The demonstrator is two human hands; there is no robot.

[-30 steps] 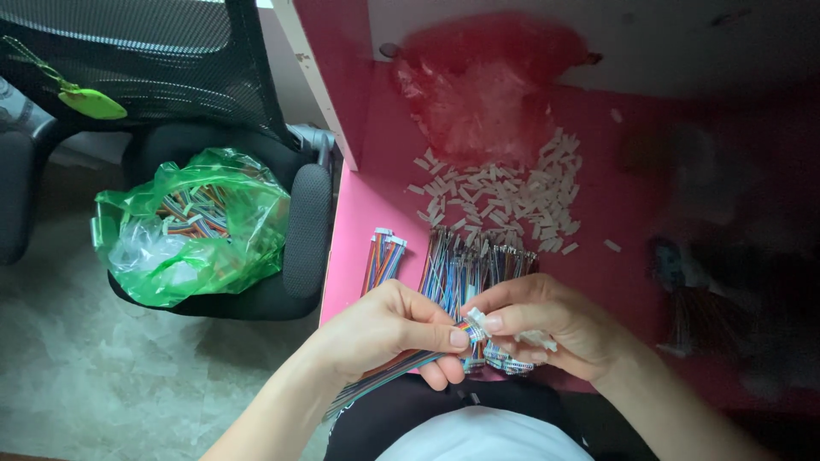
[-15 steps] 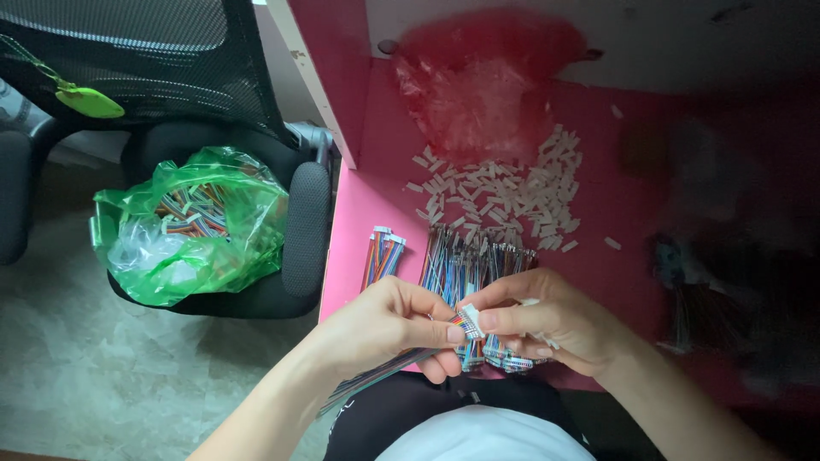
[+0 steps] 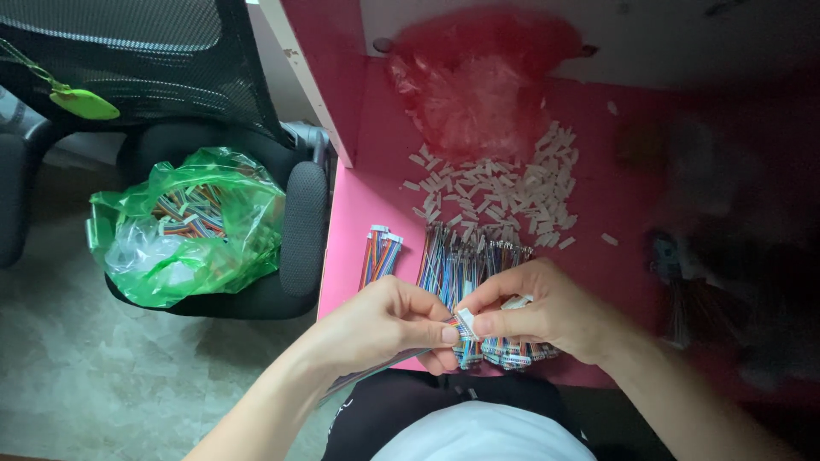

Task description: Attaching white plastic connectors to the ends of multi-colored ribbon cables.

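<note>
My left hand (image 3: 389, 324) and my right hand (image 3: 538, 312) meet at the near edge of a pink table (image 3: 359, 205). Together they pinch a small white connector (image 3: 466, 323) on the end of a multicoloured ribbon wire, which trails down to the left under my left hand. My right hand also keeps another white connector (image 3: 516, 301) tucked under its fingers. Right under my hands lies a row of similar coloured wire bundles (image 3: 465, 256). A heap of loose white connectors (image 3: 504, 192) lies farther back.
A small separate wire bundle (image 3: 378, 254) lies left of the row. A clear plastic bag (image 3: 478, 85) sits at the table's back. A green plastic bag of wires (image 3: 188, 226) rests on a black office chair (image 3: 290, 230) to the left. Dark items crowd the right side.
My hands have drawn closer together, and the connector is now pinched tightly between both thumbs and forefingers. The rest of the scene has stayed put.
</note>
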